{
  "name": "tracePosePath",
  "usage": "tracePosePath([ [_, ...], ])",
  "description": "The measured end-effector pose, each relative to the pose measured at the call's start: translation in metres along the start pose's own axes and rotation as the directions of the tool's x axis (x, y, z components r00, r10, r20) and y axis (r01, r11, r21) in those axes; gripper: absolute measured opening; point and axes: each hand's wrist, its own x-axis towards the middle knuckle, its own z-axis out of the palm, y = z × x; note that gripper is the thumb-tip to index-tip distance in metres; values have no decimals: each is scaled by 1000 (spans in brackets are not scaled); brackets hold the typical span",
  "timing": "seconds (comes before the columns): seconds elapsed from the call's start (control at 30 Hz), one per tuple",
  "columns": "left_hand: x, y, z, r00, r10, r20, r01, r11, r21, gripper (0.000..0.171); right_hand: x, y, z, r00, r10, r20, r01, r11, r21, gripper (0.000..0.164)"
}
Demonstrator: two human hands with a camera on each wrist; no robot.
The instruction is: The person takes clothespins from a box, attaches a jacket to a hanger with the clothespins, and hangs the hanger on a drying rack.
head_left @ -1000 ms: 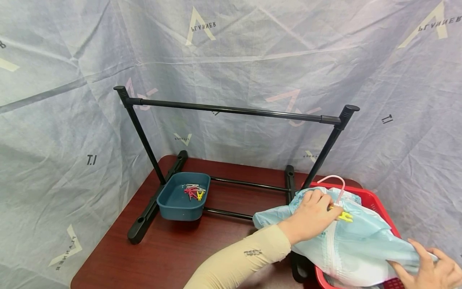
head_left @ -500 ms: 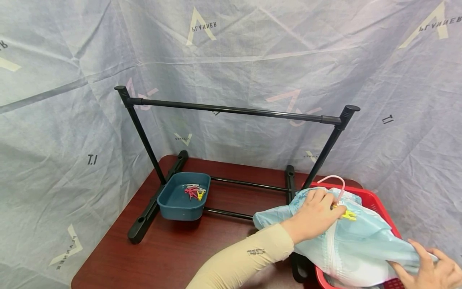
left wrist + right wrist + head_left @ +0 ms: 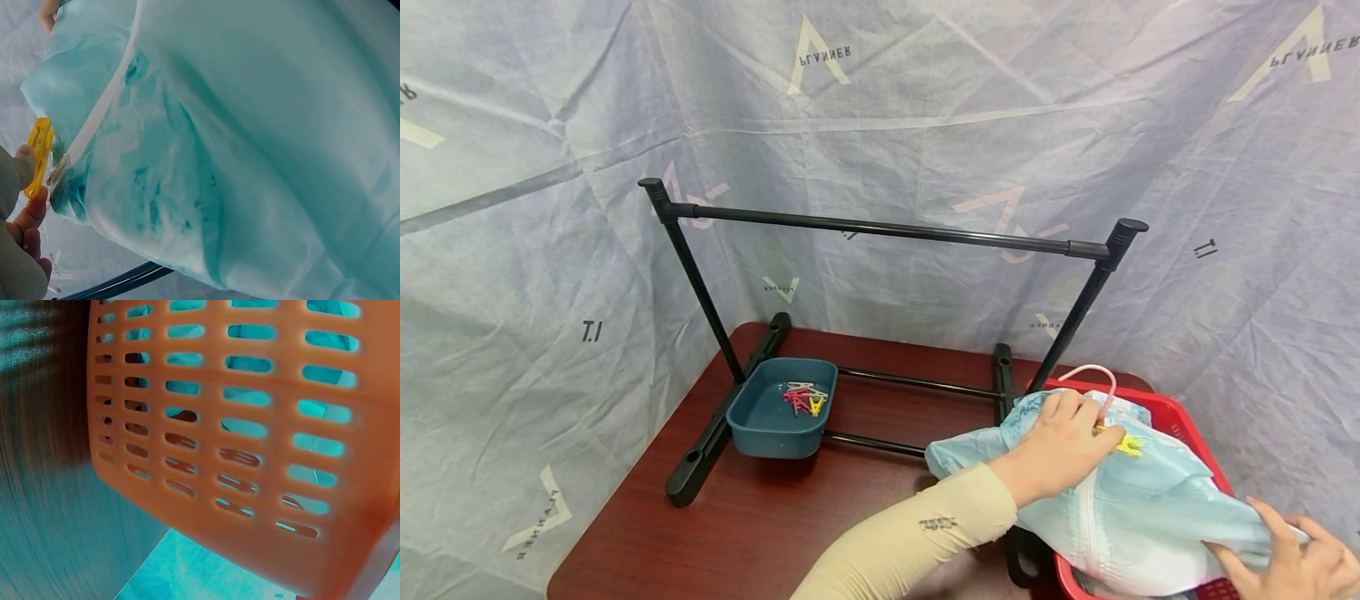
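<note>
A light blue jacket [image 3: 1150, 492] with a white zipper lies over the red basket [image 3: 1176, 417] at the right of the head view. The pink hook of a hanger [image 3: 1108, 382] rises from its collar. Close to that hook, my left hand [image 3: 1067, 446] pinches a yellow clothespin [image 3: 1129, 444] between thumb and fingers. The left wrist view shows the same clothespin [image 3: 40, 156] right at the collar by the zipper's top. At the lower right corner, my right hand [image 3: 1292, 554] grips the jacket's outer end. In the right wrist view only the slotted basket wall [image 3: 206, 437] shows.
A black rack [image 3: 880, 227] with a high crossbar stands on the dark red table [image 3: 700, 550]. On its left foot side sits a blue bin [image 3: 771, 437] with several small clothespins [image 3: 805, 398]. A printed grey cloth [image 3: 880, 100] hangs behind.
My left hand has shifted slightly right along the collar, carrying the yellow clothespin with it. The right hand and the jacket have stayed almost still.
</note>
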Motion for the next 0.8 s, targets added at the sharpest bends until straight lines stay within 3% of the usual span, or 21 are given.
tracePosePath([
  [0.1, 1, 1, 1, 1000, 6, -2, -6, 1000, 10, 26, 1, -1, -1, 1000, -8, 8, 8, 1000, -9, 88],
  [0.43, 4, 3, 5, 995, 10, -100, -2, 997, 78, 26, 4, -4, -2, 1000, -4, 27, 4, 1000, -4, 89],
  [0.67, 6, 6, 7, 992, 27, -120, -14, 994, 112, 24, 3, -2, -9, 987, 47, 153, -42, 998, -38, 91],
  [0.8, 6, 7, 7, 993, 40, -110, -28, 993, 116, 24, 3, -2, -11, 984, 41, 174, -34, 998, -44, 91],
])
